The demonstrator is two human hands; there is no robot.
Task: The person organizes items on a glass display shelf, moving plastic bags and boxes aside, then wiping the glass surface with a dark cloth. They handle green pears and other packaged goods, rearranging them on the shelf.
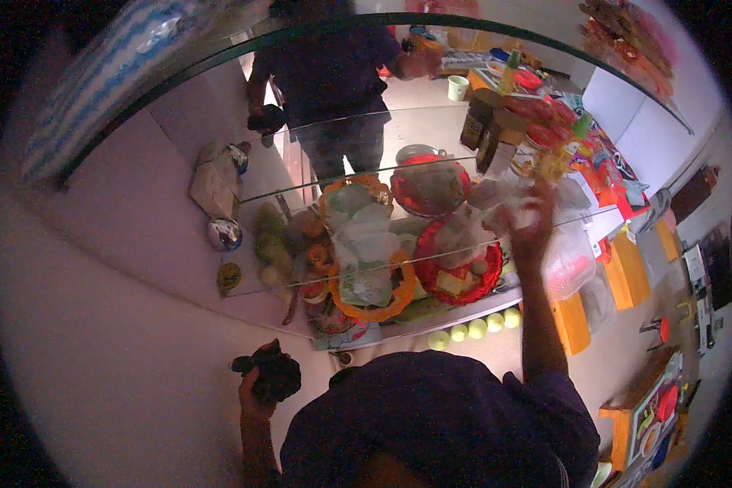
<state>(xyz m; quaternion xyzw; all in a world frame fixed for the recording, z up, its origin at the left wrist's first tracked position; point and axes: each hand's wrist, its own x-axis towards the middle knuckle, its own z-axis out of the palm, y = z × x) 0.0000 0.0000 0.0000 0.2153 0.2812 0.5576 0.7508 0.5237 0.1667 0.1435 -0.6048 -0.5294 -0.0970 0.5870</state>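
Note:
My left hand (254,394) is closed around a bunched black thing, apparently cloth (276,372), low at the left beside the pale wall. Raised at the right, my right hand (530,218) reaches over the glass shelf. Its fingers are smeared by motion, so I cannot tell whether they hold anything. Just beyond it is a blurred yellowish bottle (551,165). Nearest on its left stands a red scalloped basket (494,281) with plastic-wrapped contents. An orange scalloped basket (407,294) with clear plastic bags is further left.
A mirror behind the shelf repeats my body (333,81) and the baskets. Reddish fruits (320,259) and green fruits (272,248) lie left of the orange basket. Several pale green round fruits (477,328) line the front. Brown boxes (496,138) stand near the right hand.

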